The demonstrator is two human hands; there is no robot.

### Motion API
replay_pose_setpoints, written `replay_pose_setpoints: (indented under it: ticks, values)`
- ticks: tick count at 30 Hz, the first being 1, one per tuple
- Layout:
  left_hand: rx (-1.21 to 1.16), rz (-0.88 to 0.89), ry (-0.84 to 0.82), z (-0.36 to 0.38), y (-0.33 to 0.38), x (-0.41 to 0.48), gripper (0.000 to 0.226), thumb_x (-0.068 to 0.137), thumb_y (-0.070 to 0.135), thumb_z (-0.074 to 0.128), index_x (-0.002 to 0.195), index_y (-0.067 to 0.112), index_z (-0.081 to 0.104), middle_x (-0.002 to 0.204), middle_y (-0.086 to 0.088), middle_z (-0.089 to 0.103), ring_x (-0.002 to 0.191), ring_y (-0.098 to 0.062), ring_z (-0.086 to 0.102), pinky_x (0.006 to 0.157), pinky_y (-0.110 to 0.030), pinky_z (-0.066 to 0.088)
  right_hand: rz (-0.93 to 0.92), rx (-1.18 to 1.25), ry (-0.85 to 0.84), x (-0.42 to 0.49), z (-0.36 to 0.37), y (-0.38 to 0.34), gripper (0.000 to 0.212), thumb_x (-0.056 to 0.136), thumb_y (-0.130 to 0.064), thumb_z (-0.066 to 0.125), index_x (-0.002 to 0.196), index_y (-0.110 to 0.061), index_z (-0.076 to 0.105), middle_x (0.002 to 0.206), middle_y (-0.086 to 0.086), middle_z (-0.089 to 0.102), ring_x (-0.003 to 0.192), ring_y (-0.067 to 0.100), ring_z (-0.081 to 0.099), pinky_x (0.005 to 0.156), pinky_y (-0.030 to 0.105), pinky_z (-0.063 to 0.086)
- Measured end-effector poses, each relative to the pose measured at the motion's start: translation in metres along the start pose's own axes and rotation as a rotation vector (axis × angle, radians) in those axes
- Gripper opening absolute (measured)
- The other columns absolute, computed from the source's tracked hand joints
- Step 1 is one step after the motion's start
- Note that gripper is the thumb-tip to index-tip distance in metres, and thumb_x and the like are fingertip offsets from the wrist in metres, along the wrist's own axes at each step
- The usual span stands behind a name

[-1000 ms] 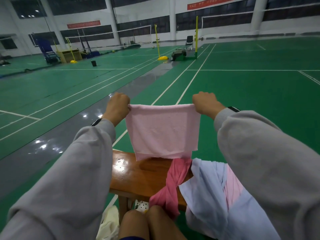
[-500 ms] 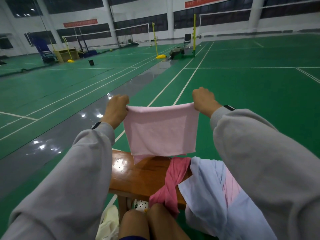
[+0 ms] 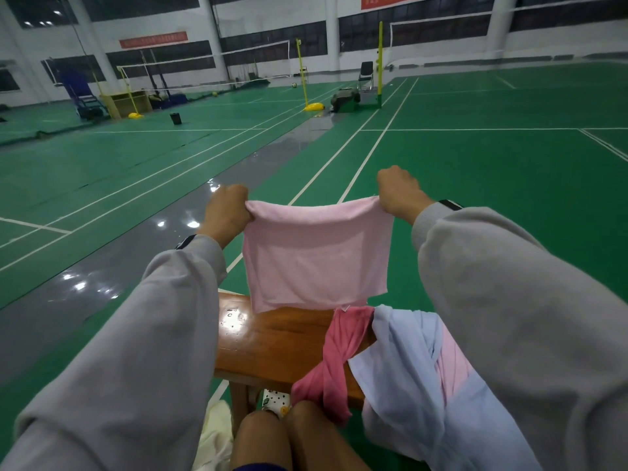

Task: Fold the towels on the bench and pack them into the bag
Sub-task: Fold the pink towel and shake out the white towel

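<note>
As seen from the head camera, the left hand and the right hand are raised in front of the person. Each is curled tight on one top corner of a pale pink rectangular terry towel. The left-hand fingers pinch the left corner and the right-hand fingers pinch the right corner. The top edge runs between the two grips with a slight sag.

The towel hangs flat below the fingers. Its lower edge lies over the far part of a glossy brown wooden bench; contact cannot be confirmed.

Below the right-hand fingers, nearer the person, a twisted dark pink towel is draped over the bench's near edge and hangs down. Touching it on the right is a crumpled light blue towel, with a strip of pale pink cloth showing among its folds.

Below the left-hand fingers, low beside the bench leg, lies a cream-white fabric item; whether this is the bag cannot be told. Loose grey sleeves cover both forearms. A green court floor with white lines extends beyond the fingers.
</note>
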State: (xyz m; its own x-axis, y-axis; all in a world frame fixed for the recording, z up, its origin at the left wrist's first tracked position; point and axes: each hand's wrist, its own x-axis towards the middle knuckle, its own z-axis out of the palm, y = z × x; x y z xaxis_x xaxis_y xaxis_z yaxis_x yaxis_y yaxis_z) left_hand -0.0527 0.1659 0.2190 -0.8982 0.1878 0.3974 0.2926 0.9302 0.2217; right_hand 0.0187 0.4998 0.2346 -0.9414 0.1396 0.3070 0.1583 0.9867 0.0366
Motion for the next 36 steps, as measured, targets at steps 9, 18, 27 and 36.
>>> replay_pose_setpoints:
  ticks: [9, 18, 27, 36]
  values:
    - [-0.661, -0.178, -0.204, -0.003, -0.012, -0.010, 0.029, 0.092, 0.032, 0.075, 0.095, 0.004, 0.074, 0.070, -0.010, 0.060, 0.053, -0.014, 0.048, 0.046, -0.023, 0.039, 0.358, 1.193, -0.308, 0.009, 0.004, 0.030, 0.027, 0.078, -0.007, 0.084, 0.098, -0.006, 0.066, 0.098, 0.015, 0.072, 0.085, 0.028, 0.072, 0.064, 0.035, 0.062]
    - [-0.994, -0.381, -0.029, 0.005, -0.016, 0.004, 0.063, 0.089, 0.058, 0.070, 0.095, -0.004, 0.066, 0.090, -0.014, 0.064, 0.081, -0.026, 0.059, 0.080, -0.040, 0.055, 0.497, 1.533, -0.134, 0.020, 0.009, 0.040, 0.039, 0.089, -0.015, 0.078, 0.122, 0.000, 0.065, 0.113, 0.012, 0.071, 0.098, 0.026, 0.070, 0.078, 0.039, 0.061]
    - [-0.774, -0.248, -0.094, 0.006, -0.015, 0.010, 0.009, 0.082, 0.003, 0.058, 0.083, 0.001, 0.067, 0.087, -0.014, 0.059, 0.082, -0.024, 0.052, 0.075, -0.039, 0.045, 0.015, 0.628, -0.054, 0.021, 0.009, 0.044, 0.021, 0.080, 0.000, 0.063, 0.090, -0.013, 0.077, 0.086, 0.004, 0.069, 0.083, 0.022, 0.063, 0.073, 0.031, 0.050]
    - [0.198, 0.119, -0.169, 0.005, 0.006, 0.006, 0.022, 0.079, -0.006, 0.054, 0.064, 0.008, 0.063, 0.071, -0.016, 0.063, 0.069, -0.034, 0.062, 0.064, -0.040, 0.053, -0.198, -0.017, -0.053, 0.009, 0.008, 0.016, 0.021, 0.079, 0.016, 0.046, 0.077, -0.003, 0.053, 0.081, 0.014, 0.052, 0.071, 0.032, 0.056, 0.065, 0.037, 0.049]
